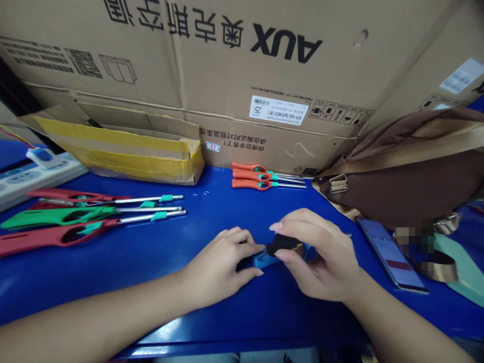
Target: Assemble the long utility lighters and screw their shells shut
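Tool (289, 243) leaning over blue piece (262, 260), both hands busy

Big upside-down lettering is facing you from the cardboard (215, 91): "AUX", with "奥克斯空调" running alongside, and a white label (280, 110) is showing "KFR-46G/BpR3AES1 (B1)" and "25". Your right hand (321, 257) is pinching the black tool between thumb and fingers, closed just to its width; its tip is hiding, so you can't tell whether it's touching. Your left hand (227, 257) is holding the blue piece on the tabletop (170, 247), thumb and forefinger standing slightly apart, one on either side.

The table's near edge (242, 345) is running below your forearms, and blue surface is stretching between your left hand and the red and green lighters (91, 213). Rightward, a phone (389, 254) and a brown bag (401, 176) are crowding you. Behind, three orange lighters (245, 174) are lying against the cardboard; a yellow-taped box (143, 154) is filling the back left.
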### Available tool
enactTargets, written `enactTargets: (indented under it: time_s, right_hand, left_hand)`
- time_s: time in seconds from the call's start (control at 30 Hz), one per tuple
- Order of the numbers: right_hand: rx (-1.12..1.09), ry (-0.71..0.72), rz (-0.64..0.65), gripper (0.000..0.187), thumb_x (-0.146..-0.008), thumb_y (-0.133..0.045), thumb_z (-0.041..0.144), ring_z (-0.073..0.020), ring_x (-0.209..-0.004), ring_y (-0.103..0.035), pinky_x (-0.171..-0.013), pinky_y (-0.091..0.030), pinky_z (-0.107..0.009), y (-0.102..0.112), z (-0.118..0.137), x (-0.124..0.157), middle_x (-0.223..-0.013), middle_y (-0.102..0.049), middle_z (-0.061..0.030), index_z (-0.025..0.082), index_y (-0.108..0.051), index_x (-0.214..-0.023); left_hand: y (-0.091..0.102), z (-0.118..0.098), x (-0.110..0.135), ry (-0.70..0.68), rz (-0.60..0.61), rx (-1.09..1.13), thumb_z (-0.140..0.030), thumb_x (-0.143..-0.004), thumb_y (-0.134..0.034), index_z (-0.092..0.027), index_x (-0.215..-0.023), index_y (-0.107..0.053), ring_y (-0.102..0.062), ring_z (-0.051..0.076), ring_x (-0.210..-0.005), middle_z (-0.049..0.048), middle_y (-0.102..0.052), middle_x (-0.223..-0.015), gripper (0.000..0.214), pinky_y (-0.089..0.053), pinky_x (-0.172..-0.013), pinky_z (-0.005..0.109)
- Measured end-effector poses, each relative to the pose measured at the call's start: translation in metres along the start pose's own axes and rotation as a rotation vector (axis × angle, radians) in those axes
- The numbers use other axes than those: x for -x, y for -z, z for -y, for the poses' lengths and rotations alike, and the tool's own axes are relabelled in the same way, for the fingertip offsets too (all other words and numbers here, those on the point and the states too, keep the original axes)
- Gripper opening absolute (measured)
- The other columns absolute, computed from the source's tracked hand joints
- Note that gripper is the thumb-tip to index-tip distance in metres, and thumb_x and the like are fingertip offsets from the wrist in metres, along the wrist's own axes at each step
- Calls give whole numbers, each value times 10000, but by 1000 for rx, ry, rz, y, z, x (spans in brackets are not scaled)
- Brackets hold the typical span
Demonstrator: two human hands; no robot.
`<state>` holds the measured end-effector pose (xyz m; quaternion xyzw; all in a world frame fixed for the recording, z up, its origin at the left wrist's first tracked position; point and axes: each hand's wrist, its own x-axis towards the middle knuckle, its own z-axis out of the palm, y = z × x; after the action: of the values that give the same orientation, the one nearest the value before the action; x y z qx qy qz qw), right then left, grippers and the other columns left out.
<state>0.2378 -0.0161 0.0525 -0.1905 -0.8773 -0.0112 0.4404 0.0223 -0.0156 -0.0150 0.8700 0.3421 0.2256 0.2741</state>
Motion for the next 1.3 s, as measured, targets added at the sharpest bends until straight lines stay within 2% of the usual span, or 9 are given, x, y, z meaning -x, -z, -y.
enactTargets:
  time_s: [0.07,0.23,0.43,0.6,0.77,0.87,1.03,1.2,1.3]
  right_hand:
    - [69,-15,-33,272,-967,-672,223,-165,-695,-656,-592,-540,-283,-1,-1,1,-844,-734,-34,202,-613,-1232]
    - [-87,-170,38,470,-981,-501,110,-214,-1049,-707,-810,-609,-339,0,-2,4,-1196,-719,-133,170,-521,-1447]
    - [-72,-124,-65,380,-911,-737,167,-147,-669,-604,-570,-521,-265,-4,-1,2,-833,-685,-12,217,-625,-1271]
    - [-196,-191,17,457,-993,-519,128,-213,-1052,-698,-806,-606,-342,-3,1,5,-1229,-715,-132,183,-537,-1447]
    - [-167,-161,-46,364,-942,-671,124,-156,-823,-687,-705,-585,-272,-5,0,0,-956,-731,-49,191,-644,-1300]
    - [-87,-132,-72,357,-918,-742,146,-157,-820,-693,-718,-585,-265,-5,-1,-1,-933,-743,-41,196,-665,-1263]
    - [-218,-219,71,437,-1024,-490,124,-173,-951,-729,-747,-611,-302,0,1,0,-1298,-722,-105,217,-563,-1445]
    - [-76,-267,-60,250,-929,-747,222,-127,-624,-590,-486,-467,-249,-2,2,-2,-860,-686,-18,214,-686,-1171]
    - [-17,-224,-55,273,-957,-701,218,-156,-717,-641,-587,-536,-279,-1,0,-2,-917,-719,-43,202,-667,-1228]
  left_hand:
    - [0,0,-1,9,7,0,-287,-929,-770,-232,-1174,-741,-611,259,-1020,45,-676,-1060,253,-488,-929,452]
    - [1,-1,-1,29,24,1,-294,-930,-772,-234,-1195,-734,-602,253,-1012,41,-663,-1047,275,-483,-917,441]
    - [1,-4,1,47,52,-28,-287,-958,-731,-231,-1174,-708,-586,264,-1049,46,-637,-1094,225,-464,-915,454]
    - [1,-4,0,50,76,-48,-299,-980,-698,-246,-1215,-691,-572,262,-1048,49,-608,-1101,241,-463,-926,462]
    - [1,-3,1,41,63,-47,-298,-978,-698,-248,-1248,-683,-575,273,-1065,53,-613,-1109,275,-471,-943,473]
    - [1,-4,1,29,53,-53,-284,-972,-705,-236,-1255,-692,-580,270,-1043,57,-619,-1085,287,-484,-928,467]
    - [0,-3,0,37,53,-45,-323,-971,-712,-229,-1305,-686,-575,280,-1066,78,-629,-1126,347,-480,-982,499]
    - [-2,-1,1,34,55,-64,-327,-978,-698,-231,-1350,-666,-581,301,-1103,90,-643,-1159,386,-478,-998,514]
    - [-3,-2,1,28,39,-81,-339,-980,-695,-230,-1356,-663,-586,302,-1099,92,-639,-1170,393,-489,-963,498]
